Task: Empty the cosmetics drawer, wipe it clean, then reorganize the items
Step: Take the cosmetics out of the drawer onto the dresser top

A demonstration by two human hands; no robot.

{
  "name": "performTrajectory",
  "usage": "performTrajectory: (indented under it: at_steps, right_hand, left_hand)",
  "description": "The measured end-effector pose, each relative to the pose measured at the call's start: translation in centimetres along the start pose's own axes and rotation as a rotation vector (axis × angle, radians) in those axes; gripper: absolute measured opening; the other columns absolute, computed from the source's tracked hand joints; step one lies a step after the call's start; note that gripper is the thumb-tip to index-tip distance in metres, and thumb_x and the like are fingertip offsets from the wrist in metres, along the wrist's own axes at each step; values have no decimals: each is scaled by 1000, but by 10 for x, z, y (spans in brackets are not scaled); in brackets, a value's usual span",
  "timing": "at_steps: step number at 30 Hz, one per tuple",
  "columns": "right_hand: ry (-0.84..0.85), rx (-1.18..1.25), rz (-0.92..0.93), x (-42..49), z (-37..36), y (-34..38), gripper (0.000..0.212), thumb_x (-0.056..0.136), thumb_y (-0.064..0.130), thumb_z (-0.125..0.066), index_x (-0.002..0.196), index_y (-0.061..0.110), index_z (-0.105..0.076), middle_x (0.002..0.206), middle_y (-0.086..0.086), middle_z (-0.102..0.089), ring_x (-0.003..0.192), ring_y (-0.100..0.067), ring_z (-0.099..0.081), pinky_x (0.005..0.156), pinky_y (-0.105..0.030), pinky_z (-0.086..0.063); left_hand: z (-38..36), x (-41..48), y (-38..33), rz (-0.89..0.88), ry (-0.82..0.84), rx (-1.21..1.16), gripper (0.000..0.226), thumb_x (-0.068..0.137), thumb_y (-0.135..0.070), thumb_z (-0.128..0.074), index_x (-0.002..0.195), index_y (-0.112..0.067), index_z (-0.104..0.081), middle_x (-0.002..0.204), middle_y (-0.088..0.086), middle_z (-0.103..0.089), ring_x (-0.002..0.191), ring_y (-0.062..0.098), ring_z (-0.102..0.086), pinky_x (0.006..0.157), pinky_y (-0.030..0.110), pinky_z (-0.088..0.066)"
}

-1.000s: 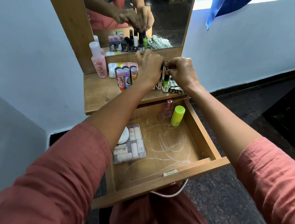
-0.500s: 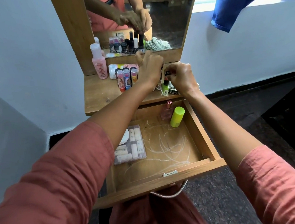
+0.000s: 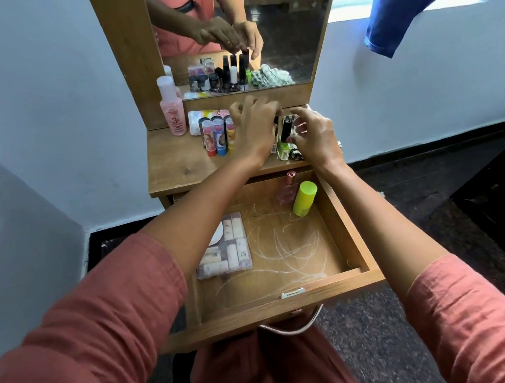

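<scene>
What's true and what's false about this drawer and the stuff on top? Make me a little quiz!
1. The drawer is pulled open. True.
2. A lime-green tube is in the drawer. True.
3. The clear box of little tubes sits on the tabletop. False: the clear box lies in the drawer.
4. Both hands are inside the drawer. False: the left hand and right hand are up at the tabletop, the right pinching a green nail polish bottle.

my left hand hides what lies under its fingers. my right hand covers most of the checked cloth. my arm cuts off the white disc in the drawer.
</scene>
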State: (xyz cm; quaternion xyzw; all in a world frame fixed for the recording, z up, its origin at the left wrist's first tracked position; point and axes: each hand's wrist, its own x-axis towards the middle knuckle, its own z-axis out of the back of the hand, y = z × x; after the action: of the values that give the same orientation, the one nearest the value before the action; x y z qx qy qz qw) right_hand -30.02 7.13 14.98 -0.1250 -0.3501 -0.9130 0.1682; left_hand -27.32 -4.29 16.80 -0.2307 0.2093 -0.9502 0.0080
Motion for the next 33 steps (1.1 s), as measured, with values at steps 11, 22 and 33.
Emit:
performTrajectory:
  at_steps: [11, 22, 33]
  right_hand:
    - [-32, 22, -44, -45, 0, -22, 20, 80, -8, -56, 95, -3, -66, 96, -19, -67, 92, -29, -61, 82, -25, -47]
    - [213, -76, -181, -81, -22, -55, 45, 75, 9, -69, 118, 5, -57, 120, -15, -56, 114, -31, -52, 97, -40, -45]
    - [236, -98, -259, -81, -37, -60, 38, 71, -3, -60, 108, -1, -50, 104, -24, -62, 97, -39, -59, 83, -48, -49]
  left_hand:
    - [-28, -64, 6, -37, 17, -184, 18, 84, 3, -55, 95, -6, -66, 96, 9, -66, 94, 24, -56, 78, 32, -45]
    - [-77, -93, 19, 184, 304, -216, 41, 84, 6, -51, 123, -7, -53, 127, 13, -53, 111, 33, -56, 89, 42, -48]
    - [-97, -82, 10, 272, 381, -287, 35, 86, 3, -53, 121, 0, -52, 125, 19, -55, 114, 35, -54, 97, 40, -45]
